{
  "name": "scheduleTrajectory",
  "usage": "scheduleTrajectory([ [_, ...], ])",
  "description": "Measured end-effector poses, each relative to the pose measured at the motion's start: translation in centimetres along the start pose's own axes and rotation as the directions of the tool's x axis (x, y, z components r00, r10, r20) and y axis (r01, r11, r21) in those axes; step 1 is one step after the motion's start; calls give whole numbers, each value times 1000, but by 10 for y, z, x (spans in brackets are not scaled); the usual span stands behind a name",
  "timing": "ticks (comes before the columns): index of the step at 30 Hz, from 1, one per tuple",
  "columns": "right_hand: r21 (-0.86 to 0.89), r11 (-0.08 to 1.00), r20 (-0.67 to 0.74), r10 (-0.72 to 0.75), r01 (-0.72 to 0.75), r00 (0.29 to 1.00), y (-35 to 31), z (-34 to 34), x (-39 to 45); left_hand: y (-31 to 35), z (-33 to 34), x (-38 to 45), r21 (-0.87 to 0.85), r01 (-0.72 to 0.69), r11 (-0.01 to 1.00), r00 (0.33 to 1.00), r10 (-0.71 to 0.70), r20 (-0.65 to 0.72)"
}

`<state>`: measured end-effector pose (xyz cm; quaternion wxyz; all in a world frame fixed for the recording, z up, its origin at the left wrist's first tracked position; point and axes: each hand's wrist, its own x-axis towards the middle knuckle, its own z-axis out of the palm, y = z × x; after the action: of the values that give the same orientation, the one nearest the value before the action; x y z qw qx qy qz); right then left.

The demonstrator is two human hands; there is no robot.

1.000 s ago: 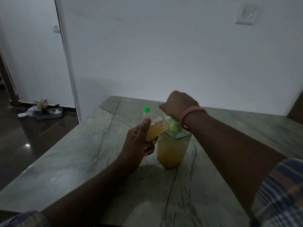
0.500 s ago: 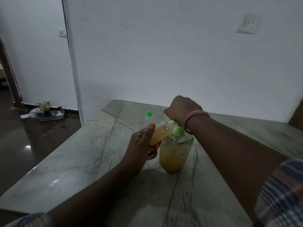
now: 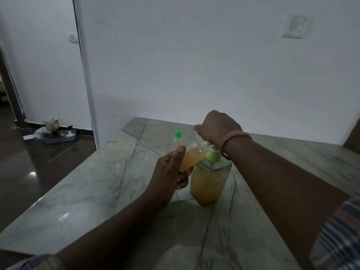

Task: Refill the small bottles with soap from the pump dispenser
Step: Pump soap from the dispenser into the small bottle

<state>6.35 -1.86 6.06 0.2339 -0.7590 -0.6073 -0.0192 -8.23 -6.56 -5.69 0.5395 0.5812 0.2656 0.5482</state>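
Note:
A clear pump dispenser (image 3: pixel 209 182) holding amber soap stands on the marble table (image 3: pixel 93 191); its green pump collar (image 3: pixel 213 155) shows below my wrist. My right hand (image 3: pixel 216 125) rests closed over the pump head, which it hides. My left hand (image 3: pixel 169 172) grips a small clear bottle (image 3: pixel 191 156) with amber soap inside, tilted with its mouth toward the pump spout. Behind it stands a second small bottle with a green cap (image 3: pixel 177 134), mostly hidden by my left thumb.
A white wall rises just behind the table, with a switch plate (image 3: pixel 295 26) high on the right. On the dark floor at the left lies a tray of small items (image 3: pixel 56 133). A wooden chair edge (image 3: pixel 353 135) shows at the far right.
My right hand has risen a little above the pump. The left hand keeps the small bottle tilted at the spout. The camera has shifted slightly.

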Motion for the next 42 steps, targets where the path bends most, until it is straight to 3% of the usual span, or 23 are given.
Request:
scheduleTrajectory([
  [3,119,991,26,59,-62,998,4,4,1,-3,1,2,15,14,1000,1000,-14,-11],
  [22,-95,995,37,-15,19,999,-5,-6,0,1,4,-1,-5,-3,1000,1000,3,-20],
  [26,-29,1000,-21,7,-7,1000,1,0,-1,-2,2,2,-15,5,1000,1000,-5,-30],
  [33,-32,999,38,-22,24,999,-2,-5,-3,1,4,-1,-24,-6,1000,1000,5,-19],
  [37,-15,1000,-27,-5,5,1000,2,-2,-4,1,4,0,-34,5,999,999,-6,-34],
  [42,-125,992,-13,-28,26,1000,-4,-4,-7,4,6,-3,-15,21,1000,999,-22,-43],
])
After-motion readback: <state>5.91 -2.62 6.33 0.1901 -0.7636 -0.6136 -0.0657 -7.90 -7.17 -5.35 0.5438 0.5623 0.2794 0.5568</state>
